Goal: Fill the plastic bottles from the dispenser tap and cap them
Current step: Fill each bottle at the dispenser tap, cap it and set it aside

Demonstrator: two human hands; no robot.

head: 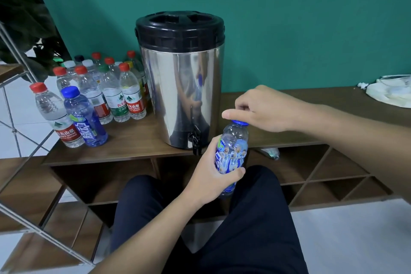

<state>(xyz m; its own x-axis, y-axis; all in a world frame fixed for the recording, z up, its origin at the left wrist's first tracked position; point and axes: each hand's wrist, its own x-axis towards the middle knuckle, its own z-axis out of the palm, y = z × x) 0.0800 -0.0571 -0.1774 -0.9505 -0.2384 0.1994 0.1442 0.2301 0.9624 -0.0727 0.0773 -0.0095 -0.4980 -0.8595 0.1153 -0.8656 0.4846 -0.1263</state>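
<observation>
A steel dispenser (181, 95) with a black lid stands on the wooden shelf top (133, 140), and its black tap (195, 140) juts over the front edge. To the right of the tap, my left hand (211, 176) grips a clear bottle with a blue label (233, 151) around its body, holding it upright above my lap. My right hand (262, 109) sits on top of it, its fingers curled round the blue cap (240, 123).
Several capped bottles (106, 91) with red, white and blue caps crowd the shelf top left of the dispenser. A white bundle (391, 93) lies at the far right. Open cubbyholes (322, 169) run beneath. A metal frame (26, 213) slants at left.
</observation>
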